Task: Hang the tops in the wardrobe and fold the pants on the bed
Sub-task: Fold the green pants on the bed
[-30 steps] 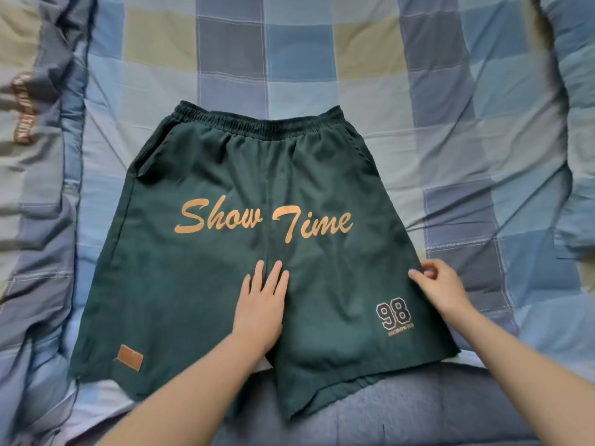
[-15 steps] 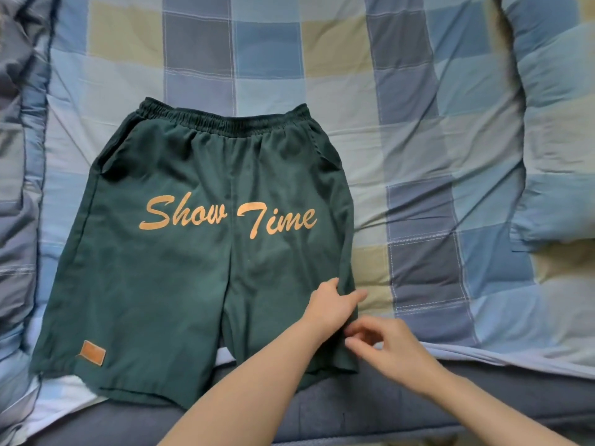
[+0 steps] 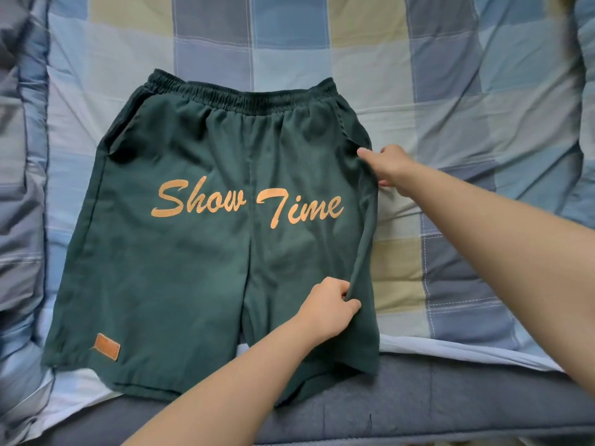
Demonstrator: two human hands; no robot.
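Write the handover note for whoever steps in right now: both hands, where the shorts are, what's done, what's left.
Left hand: pinches the folded right edge of the shorts low on the leg.
Right hand: grips the same edge higher up, below the waistband.
Shorts: spread print-up on the checked bedsheet, hem at the near edge of the bed; the right side is turned in as a narrow strip.
Done: shorts laid out, first side tuck made.
Left: finish folding the shorts. No tops or wardrobe in view, so hanging progress cannot be judged.
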